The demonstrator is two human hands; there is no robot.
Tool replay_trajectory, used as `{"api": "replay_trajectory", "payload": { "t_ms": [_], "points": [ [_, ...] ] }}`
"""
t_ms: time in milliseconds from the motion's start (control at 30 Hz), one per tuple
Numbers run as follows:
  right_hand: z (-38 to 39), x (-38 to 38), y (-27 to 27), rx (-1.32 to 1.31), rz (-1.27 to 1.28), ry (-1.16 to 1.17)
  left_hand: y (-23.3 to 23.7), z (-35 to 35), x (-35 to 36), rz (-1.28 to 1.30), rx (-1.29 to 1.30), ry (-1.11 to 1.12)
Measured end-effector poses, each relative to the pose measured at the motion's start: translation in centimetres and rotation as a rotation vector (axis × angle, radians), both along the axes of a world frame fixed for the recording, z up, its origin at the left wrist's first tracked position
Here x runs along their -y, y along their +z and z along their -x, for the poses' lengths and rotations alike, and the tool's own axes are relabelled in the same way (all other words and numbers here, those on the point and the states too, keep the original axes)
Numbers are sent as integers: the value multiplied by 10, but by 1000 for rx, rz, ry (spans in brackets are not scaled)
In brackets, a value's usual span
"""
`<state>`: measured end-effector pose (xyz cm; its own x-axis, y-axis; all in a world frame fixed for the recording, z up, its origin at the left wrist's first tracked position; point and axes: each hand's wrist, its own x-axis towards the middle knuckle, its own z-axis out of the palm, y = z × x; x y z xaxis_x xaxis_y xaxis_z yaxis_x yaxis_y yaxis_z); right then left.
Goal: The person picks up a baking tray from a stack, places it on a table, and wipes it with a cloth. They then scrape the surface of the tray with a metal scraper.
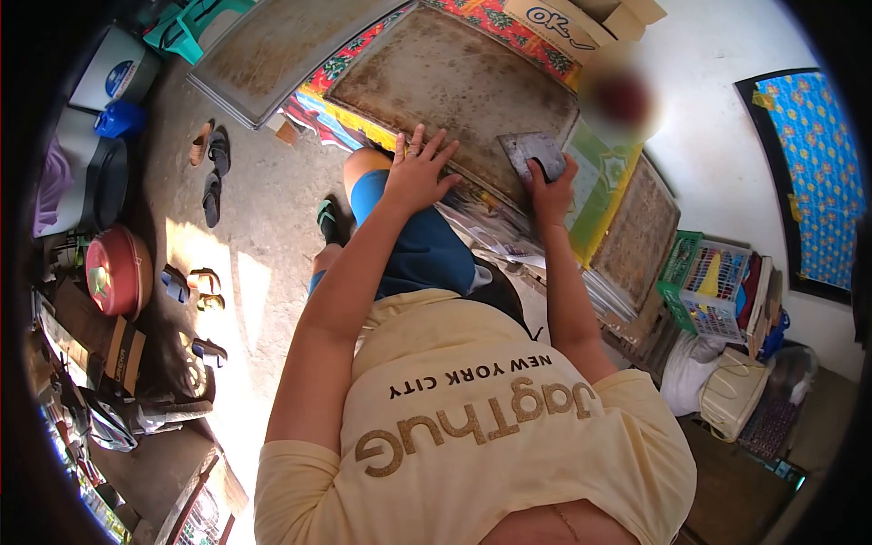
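A wide, worn metal baking sheet (454, 86) with brown stains lies on the table in front of me. My left hand (421, 174) rests at its near edge, fingers spread and holding nothing. My right hand (551, 189) grips a flat grey metal scraper (530, 153) with a hand slot, its blade lying over the sheet's near right corner. Under the sheet shows a patterned table cover (372, 134). To the right of my right hand is a green and yellow printed cover (595, 182).
Another metal sheet (291, 45) juts out at the left, and stacked sheets (636, 227) lie at the right. A cardboard box (554, 27) stands at the back. Plastic crates (713, 282) are on the right. Slippers (218, 150) and a red basin (118, 272) sit on the left.
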<state>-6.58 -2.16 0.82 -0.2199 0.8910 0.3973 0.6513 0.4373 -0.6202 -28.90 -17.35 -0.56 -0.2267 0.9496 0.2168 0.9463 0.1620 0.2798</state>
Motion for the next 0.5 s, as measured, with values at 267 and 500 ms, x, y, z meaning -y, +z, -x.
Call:
{"api": "replay_trajectory", "payload": {
  "t_ms": [267, 500],
  "points": [
    [-1, 9, 1, 68, 11, -49, -1, -1, 0, -7, -3, 8],
    [1, 8, 0, 111, 5, 21, 0, 0, 1, -10, 6, 7]
  ]
}}
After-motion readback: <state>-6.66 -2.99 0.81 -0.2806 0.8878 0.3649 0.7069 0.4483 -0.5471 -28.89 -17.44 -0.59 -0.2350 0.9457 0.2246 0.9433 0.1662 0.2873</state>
